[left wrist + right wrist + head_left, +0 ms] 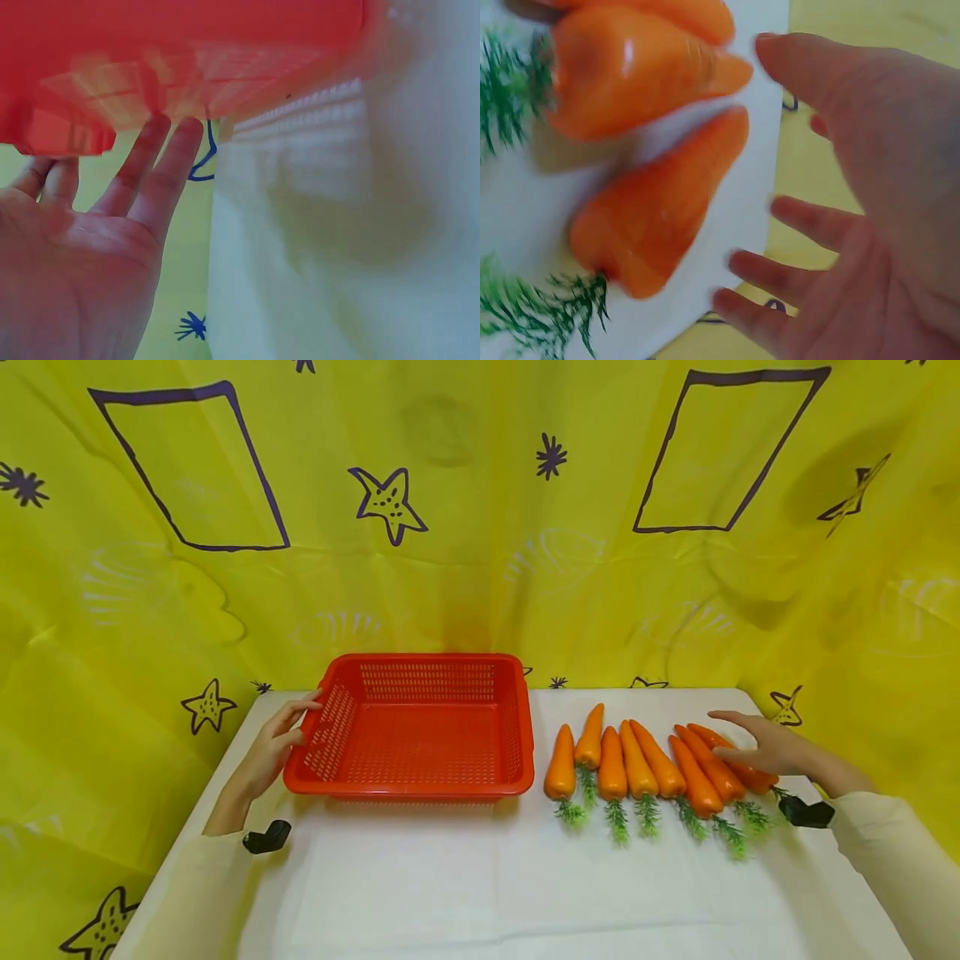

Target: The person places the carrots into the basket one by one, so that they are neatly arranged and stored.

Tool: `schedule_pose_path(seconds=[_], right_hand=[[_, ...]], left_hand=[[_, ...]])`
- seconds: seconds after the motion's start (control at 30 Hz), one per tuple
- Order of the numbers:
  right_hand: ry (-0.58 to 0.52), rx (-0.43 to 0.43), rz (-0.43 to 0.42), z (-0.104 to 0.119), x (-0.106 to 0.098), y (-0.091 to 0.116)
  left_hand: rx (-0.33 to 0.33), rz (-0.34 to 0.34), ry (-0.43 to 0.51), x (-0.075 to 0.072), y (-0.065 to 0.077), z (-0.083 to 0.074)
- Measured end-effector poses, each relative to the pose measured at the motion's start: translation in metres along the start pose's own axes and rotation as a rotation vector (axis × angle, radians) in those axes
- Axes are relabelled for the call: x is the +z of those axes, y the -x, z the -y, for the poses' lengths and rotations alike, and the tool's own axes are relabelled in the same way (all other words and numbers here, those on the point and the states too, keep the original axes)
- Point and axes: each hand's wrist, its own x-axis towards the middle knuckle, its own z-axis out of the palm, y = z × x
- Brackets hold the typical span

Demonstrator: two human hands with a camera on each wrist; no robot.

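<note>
A red plastic basket (408, 789) with slotted sides stands at the left of the white table. My left hand (262, 764) is at its left side, fingertips right at the rim. Seen from the left wrist, its fingers (176, 176) extend fairly straight against the basket wall. To the right of the basket lies a row of several orange carrots (612, 768) with green leafy tops. Over the right end of this row hovers my right hand (780, 747), fingers spread. A carrot (664, 206) lies beside that hand in the right wrist view, outside its grasp.
A yellow curtain (465, 527) with dark star and frame drawings hangs behind and around the white table (525, 877). Both sleeves carry a dark band (806, 812) near the wrist. The carrots' leafy tops (617, 822) point toward the front edge.
</note>
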Motion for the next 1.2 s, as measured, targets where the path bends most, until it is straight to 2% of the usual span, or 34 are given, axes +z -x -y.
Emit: schedule_pose_path(seconds=[0.17,0.3,0.43,0.6,1.2], right_hand=[[-0.038,0.063,0.164,-0.009,-0.01,0.005],[-0.058,0.062,0.239,-0.013,-0.012,0.004],[-0.127,0.075,0.293,-0.015,-0.011,0.003],[-0.173,0.08,0.317,-0.018,-0.009,0.001],[-0.137,0.059,0.308,-0.016,-0.009,-0.004]], left_hand=[[0.004,-0.009,0.052,0.0,0.0,0.006],[0.008,-0.013,0.078,0.002,0.001,0.01],[0.012,-0.024,0.079,0.003,0.002,0.013],[0.014,-0.035,0.087,0.004,0.001,0.015],[0.053,-0.074,0.085,0.006,0.0,0.014]])
